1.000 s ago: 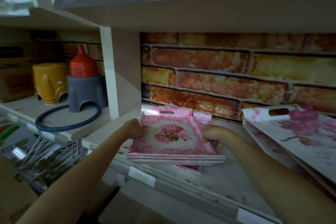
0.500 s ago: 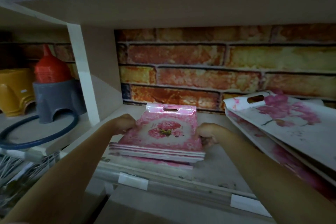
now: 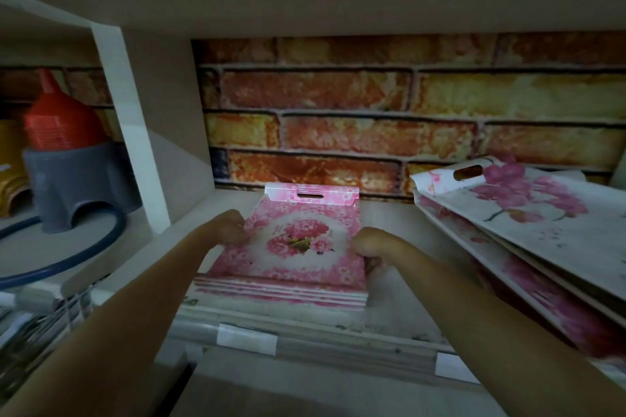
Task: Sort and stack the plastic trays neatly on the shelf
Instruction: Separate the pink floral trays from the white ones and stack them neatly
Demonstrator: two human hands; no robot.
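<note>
We grip the stack of pink trays point(image 3: 291, 247) on the shelf point(image 3: 389, 308), left hand point(image 3: 228, 228) and right hand point(image 3: 371, 247) closed on opposite sides.

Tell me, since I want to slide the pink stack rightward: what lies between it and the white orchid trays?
In the head view, only the right hand gripping the pink tray stack, then bare shelf up to the white orchid trays.

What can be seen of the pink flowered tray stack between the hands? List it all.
The pink tray stack holds several thin, glossy, plastic-looking rectangular trays lying flat, edges roughly aligned. The top one shows a pink floral border, a pale centre with a rose cluster, and an upturned far end with a slot handle. It rests on the shelf near the front edge. The left hand and right hand press its two sides.
</note>
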